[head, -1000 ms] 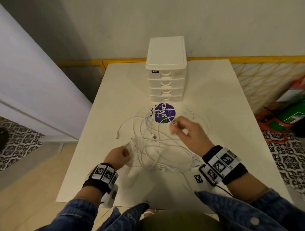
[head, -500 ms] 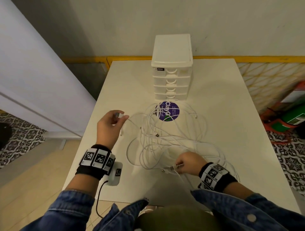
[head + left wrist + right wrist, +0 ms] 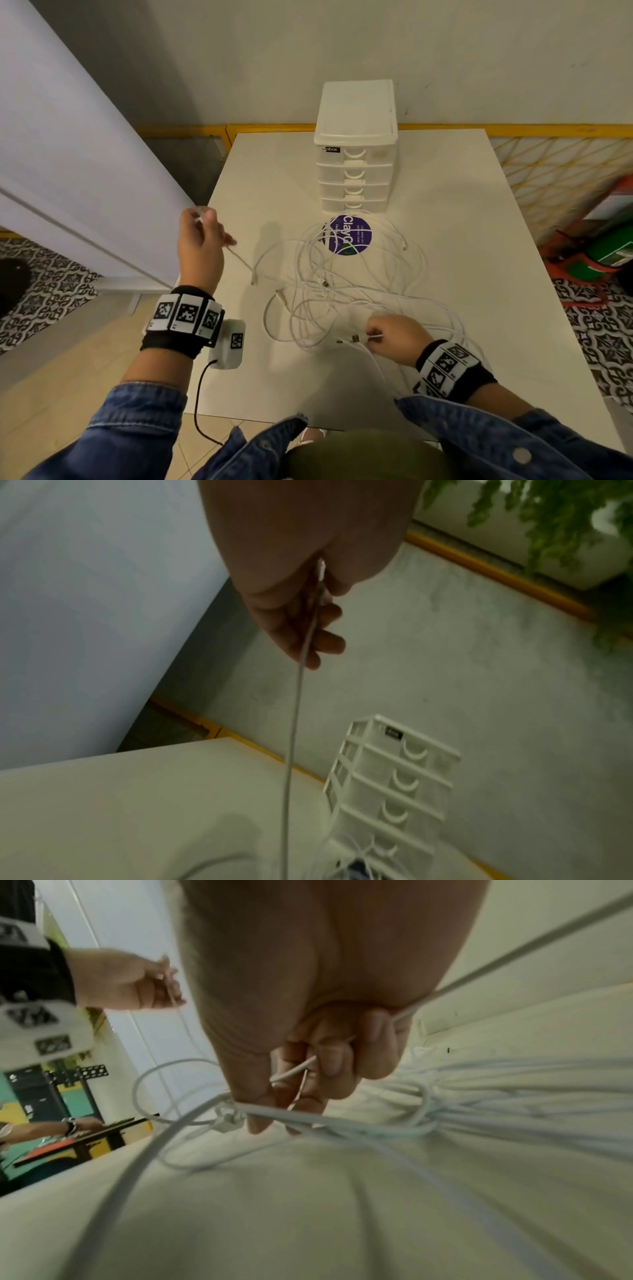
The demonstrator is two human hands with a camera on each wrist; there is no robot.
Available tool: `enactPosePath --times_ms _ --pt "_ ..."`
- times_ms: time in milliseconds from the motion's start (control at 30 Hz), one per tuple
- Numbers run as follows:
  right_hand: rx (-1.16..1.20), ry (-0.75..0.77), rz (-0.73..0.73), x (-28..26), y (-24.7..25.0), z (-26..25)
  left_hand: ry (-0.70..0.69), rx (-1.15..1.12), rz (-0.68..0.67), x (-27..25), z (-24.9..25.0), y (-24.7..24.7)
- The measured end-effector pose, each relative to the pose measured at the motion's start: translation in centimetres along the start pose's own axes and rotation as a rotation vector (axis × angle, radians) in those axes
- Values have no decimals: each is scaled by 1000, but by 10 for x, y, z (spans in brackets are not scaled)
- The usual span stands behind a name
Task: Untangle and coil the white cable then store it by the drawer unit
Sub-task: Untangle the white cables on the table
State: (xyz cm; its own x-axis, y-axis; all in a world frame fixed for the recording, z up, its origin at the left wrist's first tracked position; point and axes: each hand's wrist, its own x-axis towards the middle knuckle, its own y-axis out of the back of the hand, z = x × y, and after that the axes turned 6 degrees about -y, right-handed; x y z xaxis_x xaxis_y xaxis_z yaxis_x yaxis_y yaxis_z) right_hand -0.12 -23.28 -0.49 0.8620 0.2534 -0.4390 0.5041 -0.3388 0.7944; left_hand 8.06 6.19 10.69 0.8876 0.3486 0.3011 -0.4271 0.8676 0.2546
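Note:
A tangle of white cable [image 3: 346, 294] lies in loops on the white table [image 3: 462, 274], in front of the white drawer unit [image 3: 356, 147]. My left hand [image 3: 200, 236] is raised at the table's left edge and pinches one cable end, and a strand [image 3: 294, 723] hangs from it down to the pile. My right hand [image 3: 390, 334] rests low at the pile's near side and grips a cable near its plug [image 3: 352, 339]. In the right wrist view the fingers [image 3: 329, 1058] curl round thin strands. The drawer unit [image 3: 390, 783] also shows in the left wrist view.
A round purple sticker [image 3: 347, 234] lies on the table under the far loops. A large white panel [image 3: 68, 154] stands close on the left. A yellow lattice fence [image 3: 548, 164] and green and orange items [image 3: 609, 246] are off to the right. Patterned floor tiles surround the table.
My left hand has risen up and left with a cable end, drawing a strand out of the tangle. My right hand dropped from the sticker area to the pile's near side and took a plug end.

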Motion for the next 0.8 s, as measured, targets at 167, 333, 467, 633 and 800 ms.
enactPosePath --times_ms 167,333,467,633,800 --pt "21 -22 10 -3 10 3 164 360 -299 -16 -45 -19" --pt "64 -55 -14 -7 10 10 194 519 -506 -21 -68 -32" --pt "67 -102 53 -9 6 11 216 587 -577 -6 -73 -49" --pt "-62 -151 -106 -18 4 5 263 598 -631 16 -87 -79" --pt "-122 -176 -85 -22 -8 8 300 595 -707 25 -93 -109"
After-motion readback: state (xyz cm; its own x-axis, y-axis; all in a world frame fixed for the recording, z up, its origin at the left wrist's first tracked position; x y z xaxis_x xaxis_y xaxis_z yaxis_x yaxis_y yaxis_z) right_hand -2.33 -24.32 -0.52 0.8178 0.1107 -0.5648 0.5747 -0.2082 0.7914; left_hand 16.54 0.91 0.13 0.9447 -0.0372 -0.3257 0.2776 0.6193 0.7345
